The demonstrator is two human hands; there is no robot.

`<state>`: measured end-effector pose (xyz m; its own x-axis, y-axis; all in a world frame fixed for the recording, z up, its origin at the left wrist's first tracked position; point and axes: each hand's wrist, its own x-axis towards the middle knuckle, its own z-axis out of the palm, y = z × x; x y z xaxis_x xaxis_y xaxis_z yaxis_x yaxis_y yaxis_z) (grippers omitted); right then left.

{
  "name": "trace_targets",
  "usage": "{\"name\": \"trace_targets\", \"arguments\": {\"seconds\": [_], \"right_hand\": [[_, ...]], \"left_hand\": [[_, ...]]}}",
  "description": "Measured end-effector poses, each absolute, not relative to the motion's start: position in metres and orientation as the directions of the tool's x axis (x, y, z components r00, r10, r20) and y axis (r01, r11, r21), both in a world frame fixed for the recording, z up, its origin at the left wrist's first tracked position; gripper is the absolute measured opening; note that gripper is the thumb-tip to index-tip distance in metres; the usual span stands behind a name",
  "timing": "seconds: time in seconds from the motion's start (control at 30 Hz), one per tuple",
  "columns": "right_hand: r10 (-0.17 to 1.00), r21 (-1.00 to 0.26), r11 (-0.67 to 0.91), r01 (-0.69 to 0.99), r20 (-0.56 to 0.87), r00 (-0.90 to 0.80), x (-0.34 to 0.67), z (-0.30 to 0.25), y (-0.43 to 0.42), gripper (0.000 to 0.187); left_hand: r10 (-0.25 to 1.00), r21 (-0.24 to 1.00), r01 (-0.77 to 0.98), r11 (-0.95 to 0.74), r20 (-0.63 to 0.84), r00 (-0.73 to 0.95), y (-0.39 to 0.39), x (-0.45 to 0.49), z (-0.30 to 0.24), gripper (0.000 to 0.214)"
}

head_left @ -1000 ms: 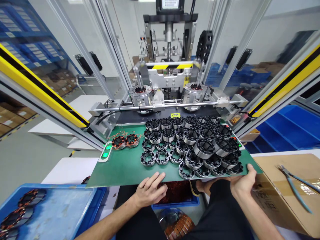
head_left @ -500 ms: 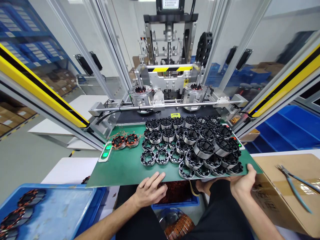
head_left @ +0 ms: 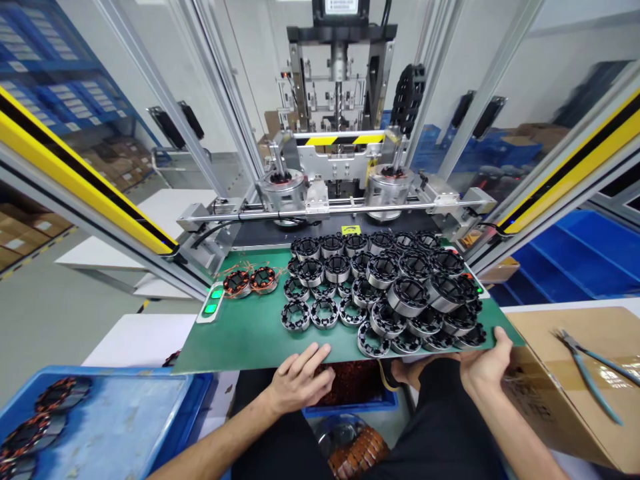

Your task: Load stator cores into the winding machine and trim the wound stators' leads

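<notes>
My left hand (head_left: 303,379) rests at the front edge of the green tabletop (head_left: 235,343), fingers loosely apart and holding nothing. At the right front corner my right hand (head_left: 483,370) grips the edge, thumb above and fingers beneath, partly hidden. Bare stator cores (head_left: 407,297), steel rings with black insulators, cover the right half in rows, partly stacked. The closest one to my left hand is a single stator core (head_left: 324,313). Two stators wound with copper wire (head_left: 250,282) sit at the left, loose wire ends sticking out.
Behind the tabletop stands a machine with two metal fixtures (head_left: 284,193), each with a stator inside. A blue tray (head_left: 125,420) with wound stators is at lower left. Pliers (head_left: 583,367) lie on a cardboard box (head_left: 530,333) at right. Green-lit buttons (head_left: 212,303) sit at the left edge.
In the machine's two fixtures, the stators sit lower than before, mostly inside the metal cylinders. My hands and the parts on the tabletop have stayed put.
</notes>
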<state>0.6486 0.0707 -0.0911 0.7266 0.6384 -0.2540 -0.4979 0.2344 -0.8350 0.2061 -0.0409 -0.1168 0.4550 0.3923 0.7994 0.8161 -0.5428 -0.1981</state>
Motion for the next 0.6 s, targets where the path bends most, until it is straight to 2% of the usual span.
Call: {"name": "trace_targets", "arguments": {"seconds": [0.47, 0.6], "right_hand": [[0.626, -0.831, 0.193, -0.522, -0.305, 0.717, 0.6562, -0.0944, 0.0731, 0.029], [0.621, -0.829, 0.204, -0.521, -0.302, 0.724, 0.6558, -0.0934, 0.0739, 0.026]], "left_hand": [[0.390, -0.194, 0.810, -0.554, 0.799, 0.458, -0.0403, 0.2063, -0.1119, 0.027], [0.393, -0.203, 0.810, -0.550, 0.793, 0.465, -0.0407, 0.2055, -0.1140, 0.033]]}}
